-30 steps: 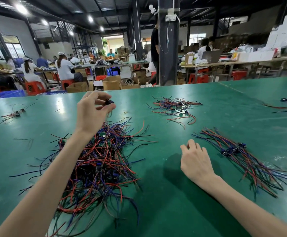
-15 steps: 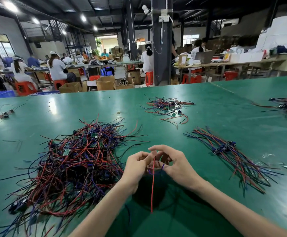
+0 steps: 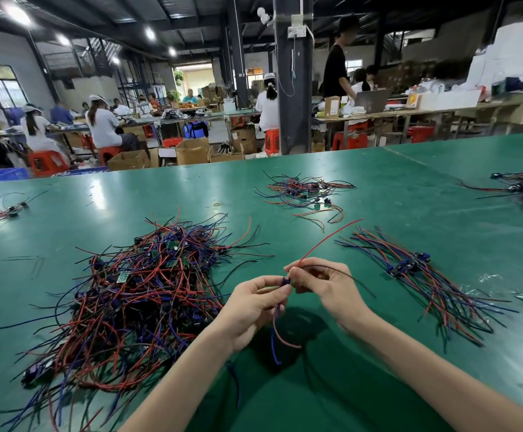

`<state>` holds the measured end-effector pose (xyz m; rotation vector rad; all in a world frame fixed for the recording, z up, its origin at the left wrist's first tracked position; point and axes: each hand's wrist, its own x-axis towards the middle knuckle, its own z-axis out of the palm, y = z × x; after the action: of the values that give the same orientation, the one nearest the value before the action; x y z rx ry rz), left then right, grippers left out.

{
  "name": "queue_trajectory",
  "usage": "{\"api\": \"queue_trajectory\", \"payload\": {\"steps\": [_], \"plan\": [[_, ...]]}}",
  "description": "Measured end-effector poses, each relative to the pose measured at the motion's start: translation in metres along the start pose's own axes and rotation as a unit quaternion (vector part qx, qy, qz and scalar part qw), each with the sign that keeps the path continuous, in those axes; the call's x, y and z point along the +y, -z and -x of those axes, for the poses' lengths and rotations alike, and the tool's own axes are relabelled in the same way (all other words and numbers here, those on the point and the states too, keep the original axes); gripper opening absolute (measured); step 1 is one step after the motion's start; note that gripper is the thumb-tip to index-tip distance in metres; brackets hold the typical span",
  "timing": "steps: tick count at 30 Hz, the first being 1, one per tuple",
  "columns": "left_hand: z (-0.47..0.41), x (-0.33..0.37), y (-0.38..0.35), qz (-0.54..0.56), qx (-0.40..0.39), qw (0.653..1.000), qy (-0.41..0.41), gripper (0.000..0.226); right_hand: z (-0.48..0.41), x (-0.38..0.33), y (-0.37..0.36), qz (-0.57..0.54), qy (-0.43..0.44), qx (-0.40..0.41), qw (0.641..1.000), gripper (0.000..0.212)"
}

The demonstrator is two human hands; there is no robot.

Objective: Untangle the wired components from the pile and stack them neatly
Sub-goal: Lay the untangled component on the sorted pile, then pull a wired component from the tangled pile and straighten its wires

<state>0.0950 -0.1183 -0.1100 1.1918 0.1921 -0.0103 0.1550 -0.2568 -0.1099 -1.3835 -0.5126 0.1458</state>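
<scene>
i get one wide-angle view, head-worn, facing forward and down over the green table (image 3: 410, 188); left hand (image 3: 251, 310) and right hand (image 3: 325, 288) close beneath, other workbenches (image 3: 410, 112) far behind.

Left hand (image 3: 254, 307) and right hand (image 3: 322, 285) pinch one wired component (image 3: 286, 281) above green worktop (image 3: 378, 188), tangled pile (image 3: 135, 294) left, neat stack (image 3: 416, 275) right.
</scene>
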Motion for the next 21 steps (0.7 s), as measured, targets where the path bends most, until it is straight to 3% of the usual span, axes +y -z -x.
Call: {"api": "queue_trajectory", "payload": {"steps": [7, 15, 21], "plan": [[0.0030, 0.0002, 0.0003, -0.021, -0.004, 1.000, -0.007, 0.015, -0.0030, -0.0030, 0.0029, -0.140, -0.135, 0.017, 0.981, 0.009], [0.0032, -0.0041, 0.0013, -0.147, 0.058, 0.984, -0.086, 0.014, -0.0006, -0.0014, 0.0037, -0.076, -0.199, -0.006, 0.977, 0.018], [0.0039, -0.0045, -0.0034, -0.138, 0.063, 0.985, -0.088, 0.010, -0.0006, -0.0020, 0.0031, -0.075, -0.185, -0.013, 0.980, 0.020]]}}
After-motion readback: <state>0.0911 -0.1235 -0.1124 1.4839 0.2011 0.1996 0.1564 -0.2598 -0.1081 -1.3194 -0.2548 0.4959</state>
